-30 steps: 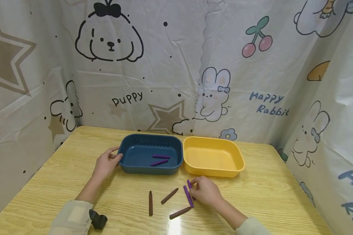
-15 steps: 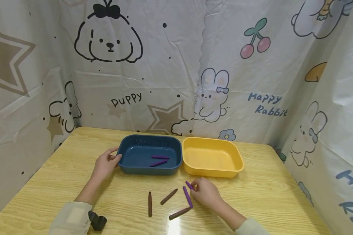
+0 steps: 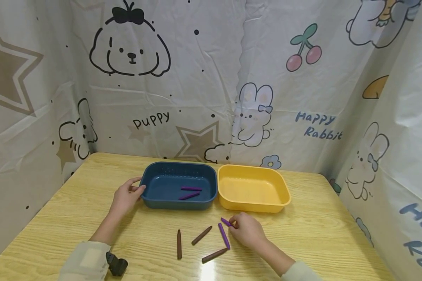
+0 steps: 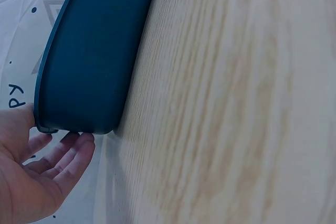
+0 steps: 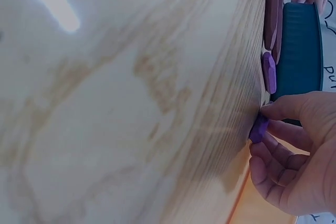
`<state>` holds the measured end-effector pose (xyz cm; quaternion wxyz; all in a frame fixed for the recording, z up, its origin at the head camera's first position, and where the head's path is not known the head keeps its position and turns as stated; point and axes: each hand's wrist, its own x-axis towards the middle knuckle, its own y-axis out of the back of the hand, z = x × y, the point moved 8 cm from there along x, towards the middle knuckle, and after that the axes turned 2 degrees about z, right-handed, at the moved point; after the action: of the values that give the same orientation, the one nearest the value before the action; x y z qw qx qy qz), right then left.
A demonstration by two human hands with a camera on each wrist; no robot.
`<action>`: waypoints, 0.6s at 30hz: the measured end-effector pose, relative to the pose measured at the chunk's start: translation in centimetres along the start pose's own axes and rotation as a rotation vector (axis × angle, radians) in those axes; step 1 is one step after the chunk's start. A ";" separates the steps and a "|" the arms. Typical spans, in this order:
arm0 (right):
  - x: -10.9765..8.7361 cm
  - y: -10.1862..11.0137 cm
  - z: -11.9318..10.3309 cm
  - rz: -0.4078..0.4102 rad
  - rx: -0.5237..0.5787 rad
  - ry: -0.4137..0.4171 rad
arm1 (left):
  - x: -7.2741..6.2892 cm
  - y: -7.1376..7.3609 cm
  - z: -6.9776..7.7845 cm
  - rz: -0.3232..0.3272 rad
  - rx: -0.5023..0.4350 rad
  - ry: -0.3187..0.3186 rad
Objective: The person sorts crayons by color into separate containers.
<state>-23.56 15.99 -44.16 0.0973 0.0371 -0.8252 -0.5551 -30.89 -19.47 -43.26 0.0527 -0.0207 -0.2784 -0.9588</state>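
Note:
My left hand holds the left end of a dark blue plastic basin, its thumb at the rim and its fingers against the outer wall in the left wrist view. My right hand pinches a purple crayon between thumb and fingers at the table, in front of the yellow basin. The fingers cover part of that crayon. Just left of it lies a second purple crayon. Two more purple crayons rest inside the blue basin, towards its right side.
Three brown crayons lie on the wooden table: one upright in the head view, one slanted and one nearer the front. The basins stand side by side. A printed curtain encloses the table's back and sides.
The purple crayon in my right hand has turned from lying nearly alongside its neighbour to a slant pointing up and left. My left hand stays on the blue basin.

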 end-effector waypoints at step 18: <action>1.0 3.4 -1.6 0.023 0.007 0.090 | 0.2 -0.1 -0.2 0.003 0.000 0.001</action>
<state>-24.10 15.70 -40.28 0.1407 0.0531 -0.8222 -0.5490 -31.10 -19.53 -43.45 0.0544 -0.0206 -0.2781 -0.9588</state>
